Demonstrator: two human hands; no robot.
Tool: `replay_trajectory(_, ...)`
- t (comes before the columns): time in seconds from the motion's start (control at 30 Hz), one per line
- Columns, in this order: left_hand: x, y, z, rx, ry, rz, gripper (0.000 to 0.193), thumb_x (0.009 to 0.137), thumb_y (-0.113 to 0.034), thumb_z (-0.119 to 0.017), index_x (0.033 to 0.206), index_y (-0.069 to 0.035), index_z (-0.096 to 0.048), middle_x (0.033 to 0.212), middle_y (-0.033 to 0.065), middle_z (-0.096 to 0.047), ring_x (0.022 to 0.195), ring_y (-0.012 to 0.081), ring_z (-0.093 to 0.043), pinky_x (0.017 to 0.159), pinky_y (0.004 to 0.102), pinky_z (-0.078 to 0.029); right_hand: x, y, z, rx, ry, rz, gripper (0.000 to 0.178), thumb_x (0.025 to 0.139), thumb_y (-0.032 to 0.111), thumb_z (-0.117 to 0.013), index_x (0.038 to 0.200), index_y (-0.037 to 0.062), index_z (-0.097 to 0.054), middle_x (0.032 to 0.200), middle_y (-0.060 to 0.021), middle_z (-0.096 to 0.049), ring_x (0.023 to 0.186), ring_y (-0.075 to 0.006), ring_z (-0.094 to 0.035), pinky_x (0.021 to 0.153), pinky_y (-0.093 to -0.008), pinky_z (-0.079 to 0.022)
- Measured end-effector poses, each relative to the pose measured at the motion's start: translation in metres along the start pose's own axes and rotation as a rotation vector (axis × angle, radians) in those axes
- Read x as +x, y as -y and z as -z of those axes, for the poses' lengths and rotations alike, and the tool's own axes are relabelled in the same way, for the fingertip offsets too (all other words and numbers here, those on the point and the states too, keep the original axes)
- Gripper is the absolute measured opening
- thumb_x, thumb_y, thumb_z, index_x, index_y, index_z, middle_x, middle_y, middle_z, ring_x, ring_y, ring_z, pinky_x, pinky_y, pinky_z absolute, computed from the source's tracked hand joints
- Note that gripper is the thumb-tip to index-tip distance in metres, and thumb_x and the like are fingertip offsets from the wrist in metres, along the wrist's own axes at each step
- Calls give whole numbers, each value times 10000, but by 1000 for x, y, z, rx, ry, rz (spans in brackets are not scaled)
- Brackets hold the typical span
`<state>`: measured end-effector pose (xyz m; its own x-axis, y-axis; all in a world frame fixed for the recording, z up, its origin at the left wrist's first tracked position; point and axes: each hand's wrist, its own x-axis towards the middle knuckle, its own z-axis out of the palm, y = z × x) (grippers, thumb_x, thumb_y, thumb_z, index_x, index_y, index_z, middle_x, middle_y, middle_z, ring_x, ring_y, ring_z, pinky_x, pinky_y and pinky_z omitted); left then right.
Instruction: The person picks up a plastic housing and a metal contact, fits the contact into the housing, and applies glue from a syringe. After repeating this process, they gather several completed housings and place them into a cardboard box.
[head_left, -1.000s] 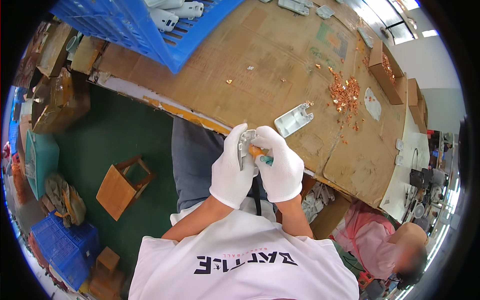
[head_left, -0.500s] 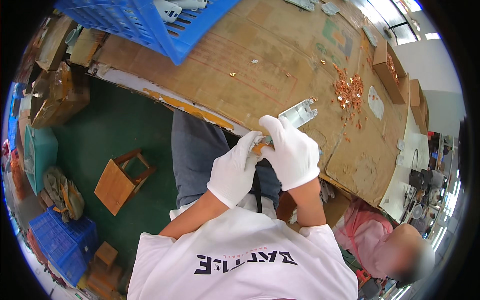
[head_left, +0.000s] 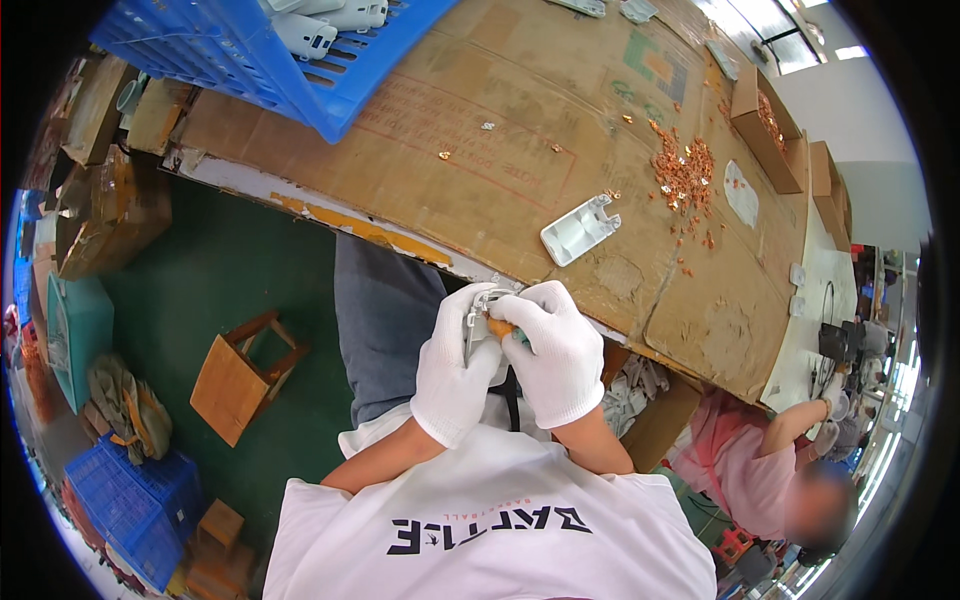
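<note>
Head view: small pale-grey plastic part (head_left: 480,312)

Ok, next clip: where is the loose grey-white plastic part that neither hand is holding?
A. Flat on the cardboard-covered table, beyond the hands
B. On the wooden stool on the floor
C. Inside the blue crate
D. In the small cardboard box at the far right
A: the grey-white plastic part lies alone on the cardboard-covered table, apart from the gloved left hand and right hand.
</note>
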<state>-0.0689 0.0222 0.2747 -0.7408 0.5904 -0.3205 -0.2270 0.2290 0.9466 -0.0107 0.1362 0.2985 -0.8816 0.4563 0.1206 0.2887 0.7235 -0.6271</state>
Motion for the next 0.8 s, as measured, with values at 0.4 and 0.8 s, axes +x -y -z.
replay_trajectory(0.4,2,0,12,-156,-32,-54,385,883,-33,-464,1268,-33,-489,1105,131,-642,1013,212,-628,917,318,-471,-8,5,11,-169,243,250,623,595,68,-698,1212,106,-620,782,-41,-526,626,-233,-563,552,-349,-461)
replay_trajectory(0.8,6,10,6,-59,-3,4,292,880,-19,-483,1163,-45,-555,1035,98,-673,972,177,-654,865,295,-497,-11,2,12,-148,180,207,532,589,68,-675,1118,108,-647,861,-55,-661,694,-227,-644,579,-324,-497)
